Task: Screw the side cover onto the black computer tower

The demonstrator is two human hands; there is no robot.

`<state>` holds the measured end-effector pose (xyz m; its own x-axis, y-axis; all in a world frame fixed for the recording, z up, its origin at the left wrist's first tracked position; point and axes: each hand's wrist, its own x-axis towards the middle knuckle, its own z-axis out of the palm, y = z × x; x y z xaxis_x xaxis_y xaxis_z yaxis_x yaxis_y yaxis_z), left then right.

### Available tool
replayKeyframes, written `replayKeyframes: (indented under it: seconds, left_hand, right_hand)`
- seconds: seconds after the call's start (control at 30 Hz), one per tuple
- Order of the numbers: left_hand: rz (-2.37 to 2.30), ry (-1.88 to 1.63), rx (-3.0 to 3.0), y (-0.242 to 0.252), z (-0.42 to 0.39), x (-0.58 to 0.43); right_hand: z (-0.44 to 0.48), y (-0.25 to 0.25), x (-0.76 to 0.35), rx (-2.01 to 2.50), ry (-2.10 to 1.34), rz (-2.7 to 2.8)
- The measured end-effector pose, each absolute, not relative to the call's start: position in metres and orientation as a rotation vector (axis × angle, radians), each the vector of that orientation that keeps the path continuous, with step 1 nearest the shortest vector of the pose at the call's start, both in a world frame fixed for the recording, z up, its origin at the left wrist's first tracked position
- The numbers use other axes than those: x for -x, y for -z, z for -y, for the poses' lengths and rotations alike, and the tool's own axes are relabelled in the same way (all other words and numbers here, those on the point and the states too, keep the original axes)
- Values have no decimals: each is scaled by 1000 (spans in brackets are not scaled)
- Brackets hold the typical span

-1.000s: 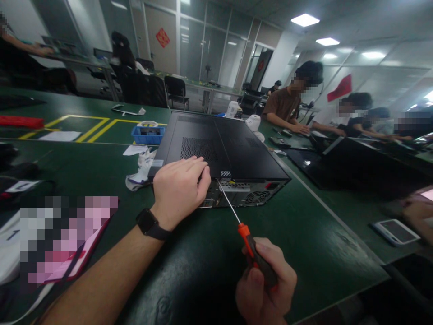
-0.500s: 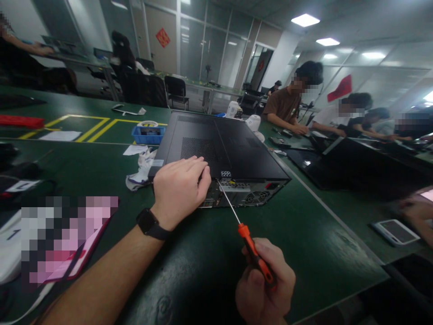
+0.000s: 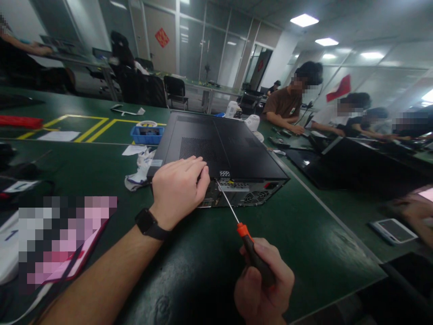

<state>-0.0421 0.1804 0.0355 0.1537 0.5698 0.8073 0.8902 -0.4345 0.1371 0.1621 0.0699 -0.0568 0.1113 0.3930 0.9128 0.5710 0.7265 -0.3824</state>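
Screwdriver (image 3: 241, 229): orange-and-black handle, thin steel shaft, held in the right hand (image 3: 264, 289), which is closed in a fist round the grip at the near edge of the table (image 3: 304, 234). Shaft runs up and to the left. Tip meets the top edge of the rear panel of the case (image 3: 223, 144), just beside the left index fingertip. The spot is too small to show whether the tip sits in a screw.

Case: black, lying flat on the green table, rear panel with fan grille facing the wearer.

Left hand (image 3: 179, 187): palm down on the near top corner of the case, fingers loosely together and slightly bent, gripping nothing. Black watch (image 3: 149, 223) on that wrist.

Left of the case: crumpled white cloth (image 3: 140, 169), touching or nearly touching its side; blue bin (image 3: 147, 134) behind it.

Far right: a flat device (image 3: 394, 230) on the table, a co-worker's hand (image 3: 412, 212) near it. Other people sit along the far side.
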Motion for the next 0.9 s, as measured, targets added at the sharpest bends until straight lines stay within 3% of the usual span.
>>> replayKeyframes:
  seconds: [0.3, 0.6, 0.9]
  left_hand:
    - [1408, 1176, 2072, -38, -180, 42]
    - [1397, 1188, 2065, -36, -181, 42]
    - [1402, 1164, 2070, -35, -181, 43]
  right_hand:
    - [-68, 67, -165, 877, 329, 1467]
    - [-70, 59, -163, 809, 120, 1474]
    - [-69, 63, -164, 865, 287, 1472]
